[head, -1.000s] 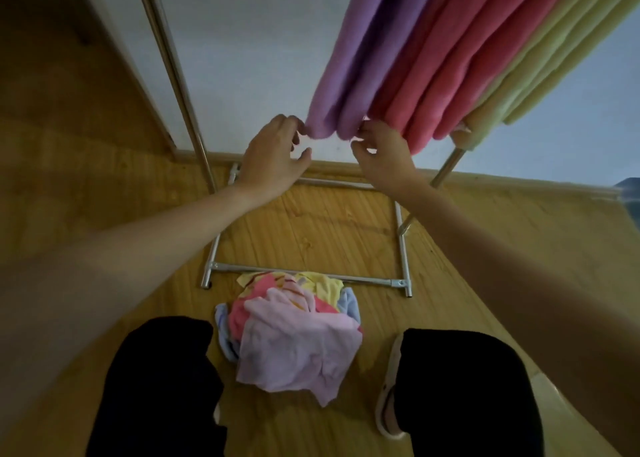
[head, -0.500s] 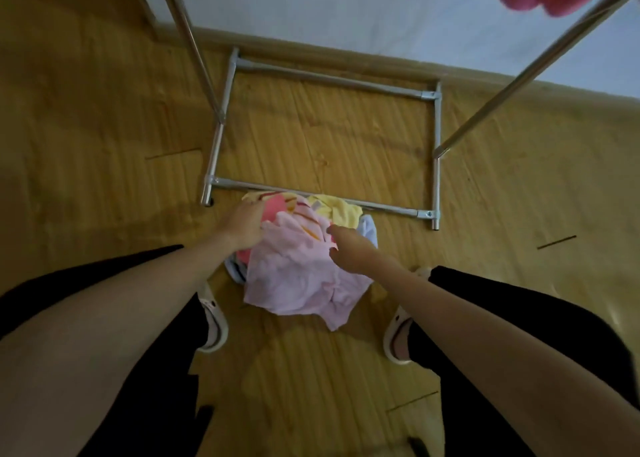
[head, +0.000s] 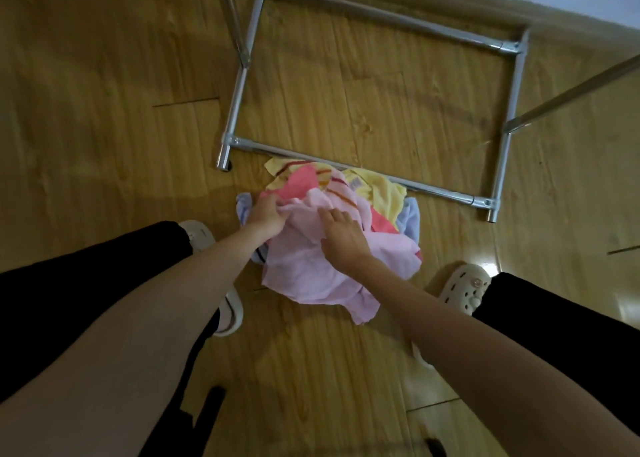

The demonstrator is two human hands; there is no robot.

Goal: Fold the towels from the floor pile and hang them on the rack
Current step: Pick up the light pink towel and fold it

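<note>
- head view: a soft, crumpled pile of towels (head: 346,221) lies on the wooden plank floor (head: 104,110), touching the near bar of the rack base (head: 349,166); that bar is the landmark here.
- the rack base is a rectangle of shiny round metal tubes joined by corner fittings, with two slanted uprights climbing out of view beyond the bar.
- the pale pink towel (head: 311,273) tops the pile on the side away from the bar, wrinkled, a loose corner trailing toward the person's feet.
- a yellow towel (head: 381,190) with a nubbly terry look lies right against the bar; a coral pink towel (head: 301,179) and a cloth with orange stripes (head: 332,183) sit just short of the bar beside it.
- a light blue towel (head: 410,217) peeks from under the pile at its edges.
- the left hand (head: 268,214) grips a bunched fold of the pale pink towel, fingers curled around the cloth.
- the right hand (head: 343,235) rests on the same towel with fingers spread and fairly straight, pressing rather than clasping.
- two cream perforated clogs (head: 464,283) flank the pile, farther from the bar, below black trouser legs (head: 86,283).
</note>
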